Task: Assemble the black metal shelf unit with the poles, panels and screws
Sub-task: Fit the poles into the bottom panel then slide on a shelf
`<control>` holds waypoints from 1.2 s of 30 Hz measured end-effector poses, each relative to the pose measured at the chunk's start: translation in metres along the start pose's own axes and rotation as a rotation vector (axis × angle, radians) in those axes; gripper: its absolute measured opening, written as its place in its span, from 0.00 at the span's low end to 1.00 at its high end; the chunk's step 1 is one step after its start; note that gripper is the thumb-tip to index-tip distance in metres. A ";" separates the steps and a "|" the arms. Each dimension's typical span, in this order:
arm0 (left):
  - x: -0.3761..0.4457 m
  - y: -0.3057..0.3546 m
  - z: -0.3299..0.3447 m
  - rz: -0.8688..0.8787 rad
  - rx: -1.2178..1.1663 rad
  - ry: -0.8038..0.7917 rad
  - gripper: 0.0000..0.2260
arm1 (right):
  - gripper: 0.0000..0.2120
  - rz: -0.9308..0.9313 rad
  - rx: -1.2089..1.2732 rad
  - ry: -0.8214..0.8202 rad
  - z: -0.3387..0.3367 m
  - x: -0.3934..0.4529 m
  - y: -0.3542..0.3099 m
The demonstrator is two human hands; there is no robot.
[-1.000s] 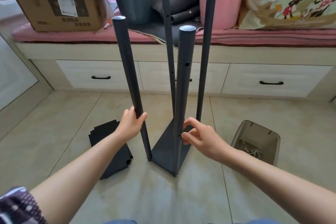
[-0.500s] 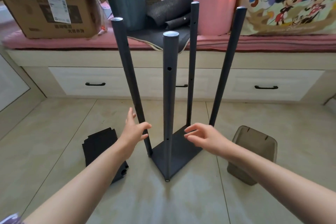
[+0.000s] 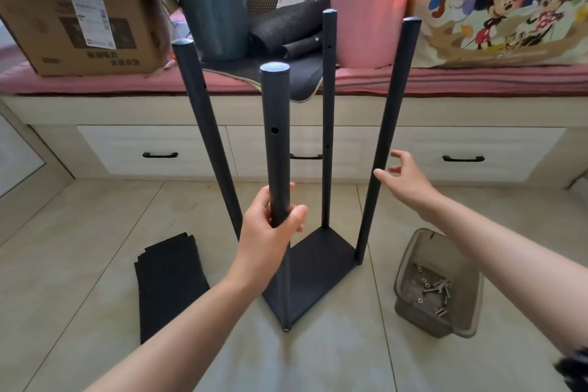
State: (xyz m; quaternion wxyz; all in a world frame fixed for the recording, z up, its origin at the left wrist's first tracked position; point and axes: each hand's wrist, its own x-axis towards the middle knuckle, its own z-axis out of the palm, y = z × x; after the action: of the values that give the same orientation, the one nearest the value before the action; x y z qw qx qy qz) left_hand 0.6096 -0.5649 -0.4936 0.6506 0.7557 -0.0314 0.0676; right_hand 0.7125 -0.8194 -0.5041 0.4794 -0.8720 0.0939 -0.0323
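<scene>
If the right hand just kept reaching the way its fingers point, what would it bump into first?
Most likely the right-hand pole. The right hand is open, fingertips pointing left and forward, close beside that pole but seemingly not touching it. Depth is hard to judge from this single view.

You see a beige tiled floor (image 3: 95, 232) below, a white drawer bench with black handles (image 3: 477, 143) across mid-frame, a pink cushion (image 3: 477, 79) on top, and a brown cardboard box (image 3: 79, 25) upper left.

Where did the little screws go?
The screws lie in the brownish see-through tub on the floor, low on the right of the head view, just right of the shelf's bottom panel and under the right arm.
</scene>
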 end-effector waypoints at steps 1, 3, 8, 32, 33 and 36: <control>0.002 0.000 0.000 -0.026 -0.009 0.007 0.04 | 0.29 -0.024 -0.008 -0.010 0.001 0.002 -0.001; 0.004 -0.002 -0.001 -0.070 0.008 -0.019 0.04 | 0.27 -0.038 0.030 -0.008 0.003 0.006 -0.002; 0.007 -0.002 -0.007 -0.089 0.066 -0.018 0.11 | 0.21 -0.054 0.115 -0.009 0.006 0.007 -0.002; 0.023 -0.011 -0.074 -0.107 0.128 0.164 0.11 | 0.16 -0.140 -0.051 -0.027 0.016 -0.128 -0.004; 0.021 -0.012 -0.074 -0.107 0.129 0.163 0.10 | 0.16 -0.137 -0.065 -0.028 0.017 -0.127 -0.006; 0.016 -0.012 -0.075 -0.111 0.138 0.157 0.09 | 0.16 -0.094 -0.089 -0.004 0.016 -0.119 -0.009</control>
State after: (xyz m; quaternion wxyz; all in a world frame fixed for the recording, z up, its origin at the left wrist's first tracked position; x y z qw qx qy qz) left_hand 0.6225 -0.4882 -0.4924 0.6003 0.7917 0.0660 0.0923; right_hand 0.5994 -0.7778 -0.5010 0.4381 -0.8960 0.0530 -0.0487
